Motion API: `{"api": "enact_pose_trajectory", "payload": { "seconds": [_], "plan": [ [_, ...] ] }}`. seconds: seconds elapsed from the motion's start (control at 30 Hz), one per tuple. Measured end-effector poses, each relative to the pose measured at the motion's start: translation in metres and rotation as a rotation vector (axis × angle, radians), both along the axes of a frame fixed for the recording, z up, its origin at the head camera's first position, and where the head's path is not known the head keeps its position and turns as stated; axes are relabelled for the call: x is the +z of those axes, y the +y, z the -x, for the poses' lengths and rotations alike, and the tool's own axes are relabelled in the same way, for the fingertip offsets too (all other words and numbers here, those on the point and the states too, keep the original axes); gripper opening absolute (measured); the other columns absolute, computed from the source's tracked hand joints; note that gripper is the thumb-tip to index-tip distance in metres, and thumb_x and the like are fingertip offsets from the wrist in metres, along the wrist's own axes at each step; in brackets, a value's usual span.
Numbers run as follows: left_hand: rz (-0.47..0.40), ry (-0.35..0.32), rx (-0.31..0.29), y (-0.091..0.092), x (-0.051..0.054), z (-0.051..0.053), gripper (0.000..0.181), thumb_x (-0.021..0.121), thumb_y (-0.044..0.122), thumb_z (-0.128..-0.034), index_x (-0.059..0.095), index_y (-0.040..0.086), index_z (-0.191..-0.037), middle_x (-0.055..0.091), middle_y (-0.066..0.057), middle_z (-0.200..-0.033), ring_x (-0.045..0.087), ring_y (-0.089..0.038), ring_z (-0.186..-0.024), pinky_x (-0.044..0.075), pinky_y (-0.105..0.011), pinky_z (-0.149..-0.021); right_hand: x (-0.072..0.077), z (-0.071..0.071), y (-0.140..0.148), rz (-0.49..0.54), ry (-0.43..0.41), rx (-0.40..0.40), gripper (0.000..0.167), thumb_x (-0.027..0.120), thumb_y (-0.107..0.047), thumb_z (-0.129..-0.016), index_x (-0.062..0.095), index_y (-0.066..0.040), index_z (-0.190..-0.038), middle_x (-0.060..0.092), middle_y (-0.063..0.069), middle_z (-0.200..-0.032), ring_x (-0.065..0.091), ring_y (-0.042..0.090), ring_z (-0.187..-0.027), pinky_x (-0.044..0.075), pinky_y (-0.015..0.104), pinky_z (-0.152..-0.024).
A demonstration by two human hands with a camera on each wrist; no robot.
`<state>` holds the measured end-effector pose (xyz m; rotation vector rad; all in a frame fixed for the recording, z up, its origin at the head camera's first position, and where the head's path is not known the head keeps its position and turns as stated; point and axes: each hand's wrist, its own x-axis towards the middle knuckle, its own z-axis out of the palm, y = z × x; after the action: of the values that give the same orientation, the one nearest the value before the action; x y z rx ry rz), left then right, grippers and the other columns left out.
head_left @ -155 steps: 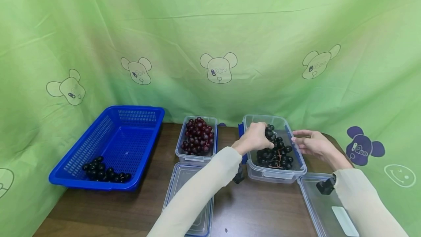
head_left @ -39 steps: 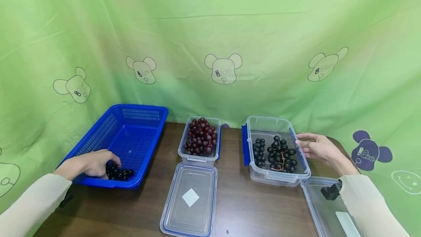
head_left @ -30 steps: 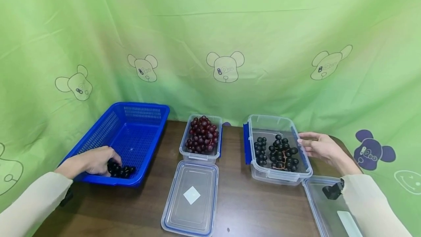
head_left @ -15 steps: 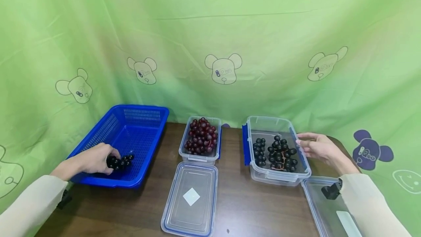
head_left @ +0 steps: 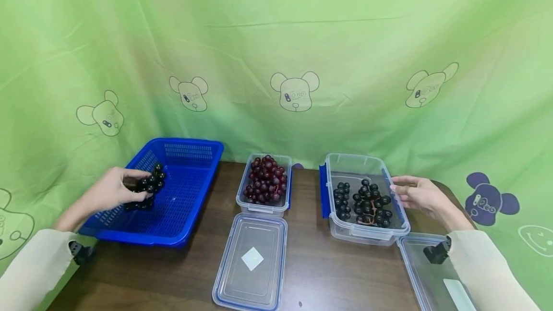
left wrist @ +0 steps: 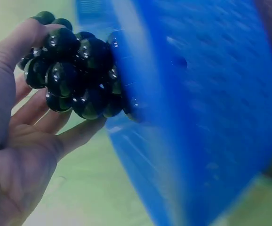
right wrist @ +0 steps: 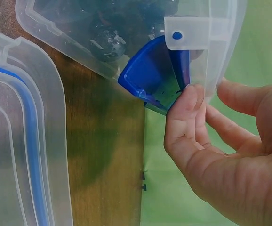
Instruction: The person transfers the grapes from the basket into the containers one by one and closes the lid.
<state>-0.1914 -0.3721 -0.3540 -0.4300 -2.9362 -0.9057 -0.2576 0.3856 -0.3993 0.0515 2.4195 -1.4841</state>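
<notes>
My left hand (head_left: 114, 188) grips a bunch of black grapes (head_left: 155, 180) between thumb and fingers, over the left side of the blue plastic basket (head_left: 190, 196). In the left wrist view, the glossy grapes (left wrist: 63, 77) hang partly behind the basket's blurred rim (left wrist: 150, 70). No other grapes show in the basket. My right hand (head_left: 423, 200) holds the right side of the larger clear container (head_left: 376, 235); in the right wrist view its fingertips (right wrist: 190, 96) pinch near a blue latch (right wrist: 148, 68). Black grapes (head_left: 371, 205) lie inside that container.
A smaller clear container (head_left: 261, 209) with dark red grapes (head_left: 265, 179) stands mid-table. Before it lies a clear lid (head_left: 250, 284) with a white label. Another lid (head_left: 425, 272) lies under my right forearm. A green curtain (head_left: 294, 37) hangs behind the wooden table (head_left: 337, 272).
My left hand went from the larger container to the basket, took hold of the black grapes there and raised them off its floor. My right hand stays at the container's side.
</notes>
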Motion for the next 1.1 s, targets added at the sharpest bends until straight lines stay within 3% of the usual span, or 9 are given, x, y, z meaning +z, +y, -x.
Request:
{"api": "enact_pose_trajectory", "payload": {
  "seconds": [0.13, 0.23, 0.33, 0.57, 0.8, 1.1],
  "plan": [
    [-0.101, -0.012, 0.031, 0.013, 0.017, 0.003, 0.063, 0.082, 0.014, -0.0884, 0.059, -0.007, -0.143, 0.074, -0.03, -0.119, 0.058, -0.002, -0.062, 0.05, -0.025, -0.05, 0.0, -0.002, 0.003, -0.006, 0.002, -0.003, 0.067, 0.057, -0.017, -0.109, 0.025, 0.013, -0.159, 0.067, -0.011, -0.092, 0.065, 0.003, -0.08, 0.062, 0.023, -0.078],
    [-0.157, -0.017, 0.039, 0.025, 0.028, 0.009, 0.063, 0.082, 0.016, -0.09, 0.058, -0.006, -0.144, 0.07, -0.031, -0.129, 0.068, 0.005, -0.079, 0.059, -0.021, -0.064, 0.0, -0.003, 0.005, -0.014, 0.004, -0.006, 0.067, 0.057, -0.018, -0.109, 0.025, 0.013, -0.159, 0.067, -0.011, -0.094, 0.066, 0.003, -0.081, 0.062, 0.023, -0.079],
    [-0.224, -0.027, 0.037, 0.038, 0.035, 0.015, 0.061, 0.083, 0.019, -0.0907, 0.061, -0.003, -0.143, 0.074, -0.024, -0.126, 0.071, 0.008, -0.094, 0.062, -0.02, -0.079, -0.001, -0.005, 0.005, -0.013, 0.003, -0.006, 0.068, 0.057, -0.018, -0.109, 0.024, 0.013, -0.159, 0.068, -0.011, -0.094, 0.066, 0.002, -0.082, 0.062, 0.023, -0.08],
    [-0.358, -0.005, 0.052, 0.07, 0.051, 0.028, 0.055, 0.086, 0.027, -0.0889, 0.069, 0.007, -0.137, 0.079, 0.019, -0.109, 0.074, 0.005, -0.099, 0.056, -0.013, -0.087, -0.002, -0.004, 0.004, -0.001, 0.002, -0.004, 0.069, 0.059, -0.019, -0.108, 0.024, 0.013, -0.159, 0.068, -0.012, -0.093, 0.066, 0.002, -0.081, 0.062, 0.024, -0.079],
    [-0.434, 0.055, 0.015, 0.103, 0.066, 0.04, 0.054, 0.087, 0.022, -0.0874, 0.07, 0.005, -0.135, 0.08, 0.018, -0.11, 0.074, 0.005, -0.099, 0.058, -0.014, -0.086, -0.002, 0.0, 0.008, -0.004, -0.002, -0.006, 0.068, 0.058, -0.018, -0.108, 0.024, 0.011, -0.16, 0.068, -0.014, -0.091, 0.066, 0.002, -0.08, 0.062, 0.023, -0.079],
    [-0.477, 0.145, -0.029, 0.151, 0.084, 0.04, 0.05, 0.088, 0.022, -0.0852, 0.074, 0.009, -0.132, 0.08, 0.018, -0.104, 0.074, 0.003, -0.096, 0.06, -0.017, -0.079, -0.002, 0.001, 0.002, 0.027, 0.003, 0.014, 0.068, 0.059, -0.016, -0.108, 0.025, 0.013, -0.159, 0.069, -0.013, -0.092, 0.067, 0.002, -0.082, 0.063, 0.024, -0.08]
  ]
}}
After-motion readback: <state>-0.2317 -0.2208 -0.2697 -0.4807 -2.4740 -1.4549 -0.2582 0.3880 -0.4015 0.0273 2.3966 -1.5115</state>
